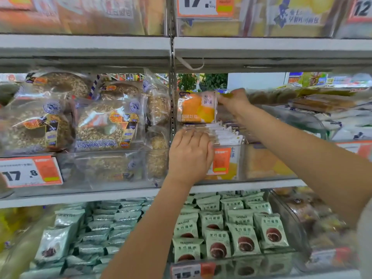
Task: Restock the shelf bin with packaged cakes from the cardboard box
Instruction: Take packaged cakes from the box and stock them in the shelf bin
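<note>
Your right hand (234, 102) pinches an orange packaged cake (197, 107) upright above the bin's clear front wall (261, 164); your left hand (189, 154), fingers straight, presses the stacked packs (221, 132).

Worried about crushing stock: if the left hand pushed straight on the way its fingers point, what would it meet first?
Probably the row of packaged cakes in the bin: the left hand already rests against their front edge. Depth is unclear.

We cannot see the left hand (190, 156) fingertips, buried among the packaged cakes (219, 133) in the shelf bin (247, 164) (its clear front blurs what lies behind); top-shelf labels are smeared
</note>
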A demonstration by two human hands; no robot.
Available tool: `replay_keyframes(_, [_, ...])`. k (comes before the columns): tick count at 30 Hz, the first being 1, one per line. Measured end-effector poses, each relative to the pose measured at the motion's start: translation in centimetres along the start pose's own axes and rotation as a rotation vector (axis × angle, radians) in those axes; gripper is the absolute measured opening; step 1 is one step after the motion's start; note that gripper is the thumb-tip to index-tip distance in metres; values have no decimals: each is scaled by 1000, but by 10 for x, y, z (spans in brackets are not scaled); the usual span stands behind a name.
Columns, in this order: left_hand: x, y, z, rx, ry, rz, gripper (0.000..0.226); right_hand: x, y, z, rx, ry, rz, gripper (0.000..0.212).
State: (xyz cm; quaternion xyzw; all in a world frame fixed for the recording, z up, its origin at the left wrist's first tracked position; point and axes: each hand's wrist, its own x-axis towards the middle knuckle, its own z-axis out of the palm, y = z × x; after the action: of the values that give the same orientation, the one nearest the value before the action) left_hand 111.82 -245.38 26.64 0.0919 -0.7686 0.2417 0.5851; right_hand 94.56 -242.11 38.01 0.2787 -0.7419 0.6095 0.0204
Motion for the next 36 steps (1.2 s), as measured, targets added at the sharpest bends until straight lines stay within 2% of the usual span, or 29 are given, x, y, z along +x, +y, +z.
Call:
replay_keyframes(2, [2, -1, -5, 61, -87, 16, 50, -34, -2, -22, 163, 177, -140, 20])
replay_keyframes(3, [2, -1, -8, 109, -126, 22, 50, -54, -1, -34, 229, 242, -218, 10])
replay_keyframes(5, [-7, 1, -17, 182, -120, 48, 41, -97, 8, -54, 262, 297, -385, 13])
replay_keyframes(8, [-45, 19, -44, 50, 38, 132, 27, -175, 45, -74, 199, 264, -594, 13])
replay_keyframes(11, [-114, 55, -81, -138, -19, 108, 18, -254, 110, -79, 201, 146, -624, 5])
replay_keyframes(14, [-197, 86, -107, -198, -298, 82, 15, -326, 187, -73, 70, -38, -486, 13])
replay_keyframes(19, [-316, 126, -148, -326, -924, 29, 23, -424, 290, -65, -309, -417, -210, 20])
replay_keyframes(21, [-353, 141, -162, -326, -1249, -75, 31, -451, 321, -58, -448, -592, -125, 25])
replay_keyframes(26, [-437, 155, -205, -333, -1736, -381, 32, -500, 389, -26, -781, -1166, 295, 41])
replay_keyframes(28, [-455, 153, -216, -355, -1851, -441, 38, -518, 405, -16, -838, -1317, 453, 60])
replay_keyframes(30, [-461, 152, -216, -380, -1855, -472, 36, -529, 414, -9, -919, -1392, 530, 65])
replay_keyframes(34, [-463, 149, -210, -422, -1754, -610, 27, -524, 430, 2, -980, -1326, 655, 73])
replay_keyframes(36, [-468, 151, -210, -418, -1748, -648, 28, -515, 434, 7, -1036, -1272, 571, 69])
